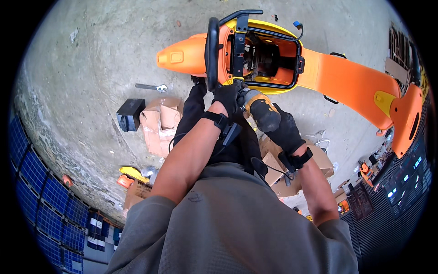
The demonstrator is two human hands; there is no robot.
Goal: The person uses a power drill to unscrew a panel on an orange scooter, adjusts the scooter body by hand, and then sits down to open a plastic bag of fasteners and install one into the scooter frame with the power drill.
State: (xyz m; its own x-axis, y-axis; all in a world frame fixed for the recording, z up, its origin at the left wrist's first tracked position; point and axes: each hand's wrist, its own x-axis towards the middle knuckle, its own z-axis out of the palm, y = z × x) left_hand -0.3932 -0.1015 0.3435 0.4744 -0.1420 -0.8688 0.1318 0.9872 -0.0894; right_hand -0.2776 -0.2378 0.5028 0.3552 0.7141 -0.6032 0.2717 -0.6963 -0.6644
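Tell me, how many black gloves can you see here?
2. The left glove is by the front end of the power tool; the right glove is holding that tool from behind. Others could be hidden among the clutter.

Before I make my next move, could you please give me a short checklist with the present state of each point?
1. Drill gripped in the right hand: ok.
2. Left hand well clear of the drill's front end: not ok, it is right beside it.
3. Drill tip seated on a fastener: cannot tell, the contact is hidden.
4. Compartment in the orange body uncovered: ok, its inside shows.
5. Blue-ended cable tucked inside the compartment: not ok, it sticks out past the rim.
6. Adjustable wrench off the body: ok, it lies on the floor.
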